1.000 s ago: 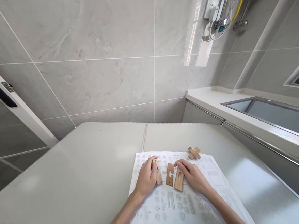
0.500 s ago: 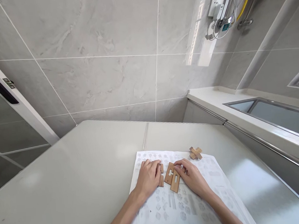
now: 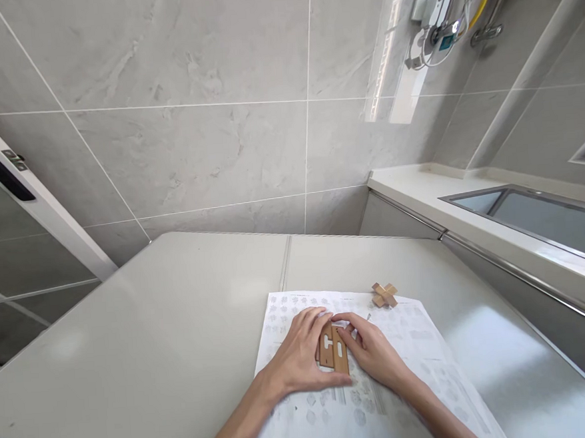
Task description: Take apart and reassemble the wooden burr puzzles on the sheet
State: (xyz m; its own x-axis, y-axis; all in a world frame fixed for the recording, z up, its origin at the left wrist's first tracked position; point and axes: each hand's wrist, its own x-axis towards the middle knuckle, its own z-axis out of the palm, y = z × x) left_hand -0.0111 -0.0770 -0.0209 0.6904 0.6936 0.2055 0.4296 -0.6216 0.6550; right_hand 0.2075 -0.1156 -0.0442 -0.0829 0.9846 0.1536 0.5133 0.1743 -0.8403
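Flat wooden puzzle pieces with cut-out slots lie side by side on a printed paper sheet (image 3: 337, 423). The left one, a slotted wooden piece (image 3: 325, 358), has a branched cut-out; the right one, a narrower wooden piece (image 3: 340, 364), has an oblong slot. My left hand (image 3: 302, 355) curls round them, fingers along the left and far side, thumb at the near end. More wood at the left is partly hidden under it. My right hand (image 3: 369, 350) presses bent fingers on the far right edge. Beyond it sits an assembled wooden cross-shaped puzzle (image 3: 385, 295).
The sheet lies on a pale table (image 3: 180, 333) with a seam running across it. A tiled wall (image 3: 192, 152) stands behind. At the right is a white counter (image 3: 410, 187) with a sink (image 3: 533, 219); at the left, a door with a black handle (image 3: 1, 172).
My left hand has moved right and its thumb has stretched along the near side of the pieces. The slotted pieces have straightened and come together, shifting slightly left.
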